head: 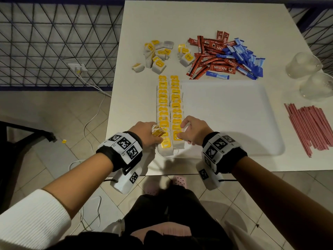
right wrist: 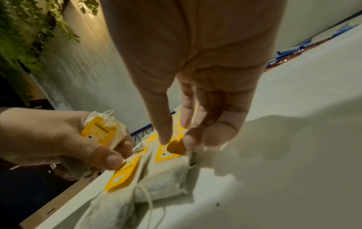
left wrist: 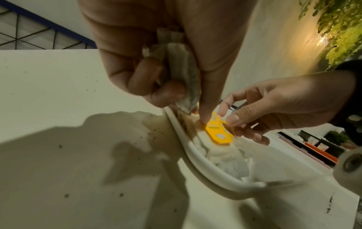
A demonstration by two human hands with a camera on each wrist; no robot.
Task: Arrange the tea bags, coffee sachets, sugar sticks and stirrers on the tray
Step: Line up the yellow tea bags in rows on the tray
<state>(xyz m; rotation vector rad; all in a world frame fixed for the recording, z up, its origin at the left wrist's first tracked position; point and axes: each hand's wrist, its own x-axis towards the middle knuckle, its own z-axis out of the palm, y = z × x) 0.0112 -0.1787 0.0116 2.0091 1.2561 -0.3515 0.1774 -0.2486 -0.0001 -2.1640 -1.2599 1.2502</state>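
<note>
Yellow-tagged tea bags sit in two neat rows down the left edge of the white tray, running from its far end to the near corner. The left hand has its grip clenched round a spare tea bag, bunched in the curled fingers just beside the near end of the left row; the left wrist view shows that same bag squashed into the palm while the thumb reaches down to the tags. The right hand is on the near end of the right row, thumb and fingertips pinching the yellow tag of the nearest bag there, which lies flat on the tray.

Further back on the table there's a loose heap of more tea bags, well apart from the rows. To its right is a pile of red coffee sachets mixed with blue sugar sticks, beyond the tray's far edge. Pink stirrers lie in a bundle right of the tray, with two clear glasses behind them. A white cable trails over the tiled floor on the left
</note>
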